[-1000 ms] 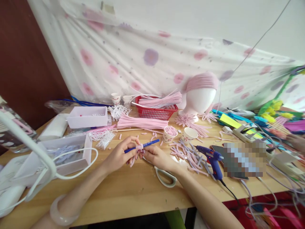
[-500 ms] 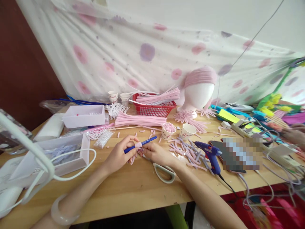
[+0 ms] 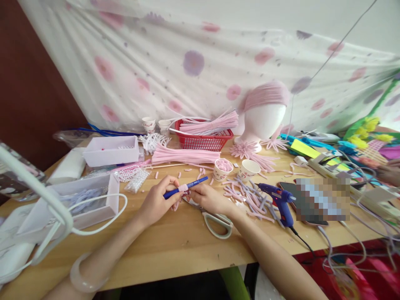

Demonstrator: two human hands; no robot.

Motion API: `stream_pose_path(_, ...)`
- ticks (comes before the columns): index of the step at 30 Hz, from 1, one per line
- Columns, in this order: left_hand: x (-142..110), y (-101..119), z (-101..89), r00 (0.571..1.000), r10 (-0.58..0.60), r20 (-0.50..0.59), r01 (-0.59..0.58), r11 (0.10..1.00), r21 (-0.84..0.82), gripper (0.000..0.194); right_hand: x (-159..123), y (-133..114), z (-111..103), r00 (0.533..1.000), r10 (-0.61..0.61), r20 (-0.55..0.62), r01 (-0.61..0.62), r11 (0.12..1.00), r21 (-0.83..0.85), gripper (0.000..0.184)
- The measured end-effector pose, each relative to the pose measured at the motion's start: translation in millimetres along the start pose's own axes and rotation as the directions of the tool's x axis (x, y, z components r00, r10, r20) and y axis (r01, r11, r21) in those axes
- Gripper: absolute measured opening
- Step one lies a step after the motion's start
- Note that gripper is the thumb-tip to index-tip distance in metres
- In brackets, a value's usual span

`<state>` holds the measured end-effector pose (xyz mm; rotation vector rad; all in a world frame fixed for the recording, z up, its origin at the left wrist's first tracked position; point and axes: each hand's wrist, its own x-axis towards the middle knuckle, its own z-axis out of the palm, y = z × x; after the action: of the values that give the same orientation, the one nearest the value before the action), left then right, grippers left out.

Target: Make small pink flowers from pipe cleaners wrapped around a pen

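Note:
My left hand [image 3: 160, 193] is closed around a blue marker pen [image 3: 198, 181], which points up to the right. A short piece of pink pipe cleaner [image 3: 182, 188] is wrapped round the pen's middle. Against that wrap, my right hand [image 3: 208, 198] pinches with thumb and fingers; the pinched end is mostly hidden. Below my right hand lie scissors [image 3: 218, 225] with pale handles, their blades partly covered. Cut pink and lilac pipe cleaner pieces [image 3: 246, 198] are scattered to the right. Nearby stand a paper cup [image 3: 223, 170] of pink pieces and another paper cup [image 3: 249, 169].
A blue glue gun [image 3: 281, 202] and a phone [image 3: 300, 208] lie right, beside power strips [image 3: 325, 171]. Behind are pink pipe cleaners [image 3: 186, 155], a red basket [image 3: 203, 141] and a foam head [image 3: 264, 118]. White boxes [image 3: 111, 156] and a lamp arm [image 3: 46, 200] stand left. Another person's hand [image 3: 389, 173] shows far right.
The view has shifted slightly. Both hands keep their hold on the marker pen and the wrapped pink pipe cleaner, with only a slight change in the fingers.

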<state>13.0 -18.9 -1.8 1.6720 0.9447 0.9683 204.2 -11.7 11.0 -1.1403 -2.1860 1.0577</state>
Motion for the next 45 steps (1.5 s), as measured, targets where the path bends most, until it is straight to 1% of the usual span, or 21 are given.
stream_pose_path(4, -0.1, -0.6, 1.4, 1.000, 0.017, 0.003, -0.017, 1.000, -0.008, 0.015, 1.0, 1.4, -1.2, 1.000, -0.021, 0.014, 0.021, 1.000, 0.022, 0.022)
stream_pose_path(7, -0.2, -0.8, 2.1, 1.000, 0.031, 0.000, -0.031, 0.999, 0.025, 0.013, 1.8, 3.5, -1.8, 0.999, -0.038, 0.021, 0.037, 0.999, 0.034, 0.021)
stream_pose_path(12, -0.7, 0.8, 2.1, 0.997, 0.068, -0.023, -0.066, 0.992, 0.108, 0.012, 1.9, 5.8, 0.1, 1.000, -0.017, 0.016, 0.017, 0.999, 0.030, 0.022)
stream_pose_path(15, -1.0, 1.5, 2.0, 0.996, 0.084, -0.038, -0.079, 0.990, 0.114, 0.013, 1.9, 5.2, 0.9, 1.000, -0.009, 0.016, 0.009, 1.000, 0.017, 0.024)
stream_pose_path(20, -1.6, -1.1, 1.3, 0.995, 0.100, -0.024, -0.095, 0.986, 0.137, 0.013, 2.7, 2.4, 0.1, 0.999, 0.019, 0.044, -0.020, 1.000, 0.012, 0.027)
stream_pose_path(25, -1.3, -2.9, 1.2, 0.990, 0.135, -0.040, -0.128, 0.980, 0.152, 0.013, 2.0, 0.9, -1.4, 1.000, 0.001, 0.022, -0.002, 1.000, 0.016, 0.025)
stream_pose_path(32, -0.4, -2.2, 0.6, 0.993, 0.120, -0.015, -0.115, 0.978, 0.171, 0.012, 0.2, 1.4, -2.5, 1.000, -0.009, 0.027, 0.010, 1.000, -0.022, 0.025)
stream_pose_path(37, -1.8, -2.4, -0.2, 0.994, 0.107, 0.006, -0.107, 0.981, 0.164, 0.012, 0.2, 2.6, -1.1, 0.999, -0.029, 0.031, 0.029, 0.999, -0.019, 0.024)
stream_pose_path(39, -2.6, -2.3, 0.0, 0.995, 0.103, 0.004, -0.102, 0.982, 0.162, 0.012, 0.4, 2.8, -1.0, 0.999, -0.017, 0.037, 0.018, 1.000, -0.021, 0.024)
stream_pose_path(42, -3.3, -2.0, 0.8, 0.993, 0.117, -0.004, -0.115, 0.977, 0.178, 0.012, 0.5, 2.7, -1.6, 0.999, -0.002, 0.045, 0.003, 1.000, -0.019, 0.024)
stream_pose_path(45, -2.8, -1.6, 1.5, 0.991, 0.134, 0.006, -0.133, 0.974, 0.186, 0.014, 0.5, 2.8, -2.1, 0.999, -0.012, 0.041, 0.013, 1.000, -0.023, 0.024)
